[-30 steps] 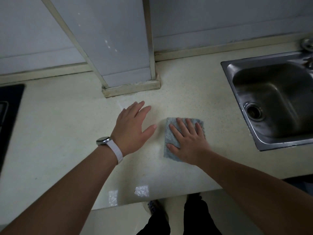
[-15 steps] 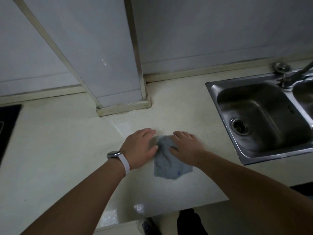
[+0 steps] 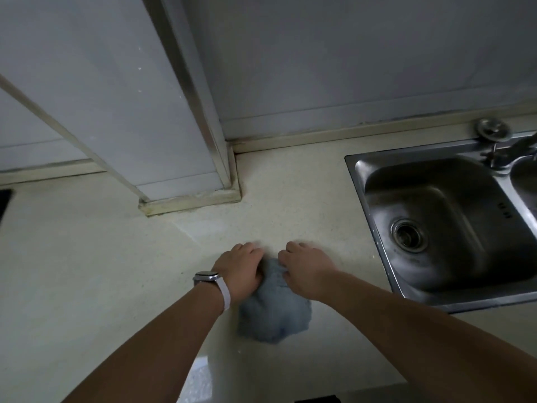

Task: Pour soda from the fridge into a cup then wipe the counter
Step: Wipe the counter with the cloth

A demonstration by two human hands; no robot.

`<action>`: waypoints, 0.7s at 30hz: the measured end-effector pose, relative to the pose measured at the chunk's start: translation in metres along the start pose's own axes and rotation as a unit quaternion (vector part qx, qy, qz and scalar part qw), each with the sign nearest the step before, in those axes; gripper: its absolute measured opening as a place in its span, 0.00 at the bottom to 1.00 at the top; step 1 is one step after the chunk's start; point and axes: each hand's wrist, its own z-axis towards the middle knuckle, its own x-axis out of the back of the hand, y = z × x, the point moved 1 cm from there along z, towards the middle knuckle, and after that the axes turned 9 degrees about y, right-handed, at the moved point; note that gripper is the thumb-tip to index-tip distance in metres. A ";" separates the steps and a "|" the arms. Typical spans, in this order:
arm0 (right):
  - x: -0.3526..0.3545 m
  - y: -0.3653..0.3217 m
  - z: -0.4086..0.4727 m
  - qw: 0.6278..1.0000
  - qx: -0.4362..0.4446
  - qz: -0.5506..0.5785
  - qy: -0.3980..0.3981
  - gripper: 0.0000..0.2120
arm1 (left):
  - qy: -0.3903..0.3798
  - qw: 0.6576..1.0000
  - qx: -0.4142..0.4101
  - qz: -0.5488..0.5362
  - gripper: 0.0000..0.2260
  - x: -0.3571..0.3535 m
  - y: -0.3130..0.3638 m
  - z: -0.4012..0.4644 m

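A grey-blue cloth (image 3: 274, 311) lies bunched on the pale speckled counter (image 3: 87, 271), near its front edge. My left hand (image 3: 239, 269), with a white-strapped watch on the wrist, grips the cloth's far left edge with curled fingers. My right hand (image 3: 305, 270) grips the far right edge the same way. The two hands sit close together, knuckles up. The near part of the cloth spreads out between my forearms. No soda or cup is in view.
A steel sink (image 3: 441, 228) with a drain is set into the counter at the right, its tap (image 3: 511, 149) behind it. A white boxed column (image 3: 186, 181) stands on the counter behind my hands. A dark hob edge (image 3: 4, 199) shows at far left.
My right hand went from lying flat on the spread cloth to gripping it. My left hand moved right onto the cloth, and both hands bunched it up. The view tilted upward.
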 end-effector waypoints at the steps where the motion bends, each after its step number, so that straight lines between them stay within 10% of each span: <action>1: 0.001 -0.001 0.000 1.000 0.002 0.005 -0.005 0.11 | -0.004 1.000 -0.002 -0.001 0.09 0.002 0.002 0.001; 21: 0.134 0.029 0.039 0.993 0.037 -0.026 0.106 0.09 | 0.133 0.990 -0.009 0.042 0.04 0.132 0.017 0.045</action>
